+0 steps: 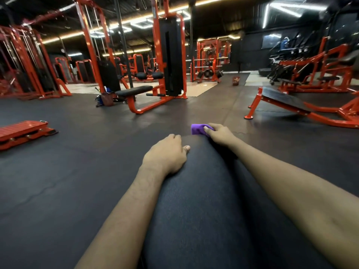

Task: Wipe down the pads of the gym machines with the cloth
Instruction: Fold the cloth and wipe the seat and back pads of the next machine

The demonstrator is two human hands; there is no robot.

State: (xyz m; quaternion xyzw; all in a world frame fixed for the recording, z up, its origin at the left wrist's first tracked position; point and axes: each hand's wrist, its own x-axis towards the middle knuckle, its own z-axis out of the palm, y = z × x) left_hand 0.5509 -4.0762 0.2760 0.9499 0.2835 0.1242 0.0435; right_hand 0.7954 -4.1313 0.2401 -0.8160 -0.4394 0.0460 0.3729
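Note:
A long black pad (202, 200) runs away from me down the middle of the head view. My right hand (218, 133) is at the pad's far right end, pinching a small purple cloth (198, 129) against the pad's edge. My left hand (167, 154) rests on the pad's left edge a little nearer to me, fingers curled over the side and thumb lying on top, with nothing else in it.
Dark rubber flooring surrounds the pad. An orange cable machine with a black bench (134, 90) stands ahead, a bucket (106, 98) beside it. A slanted orange-framed board (281, 98) lies at right, a low orange platform (23, 131) at left. More machines line the back.

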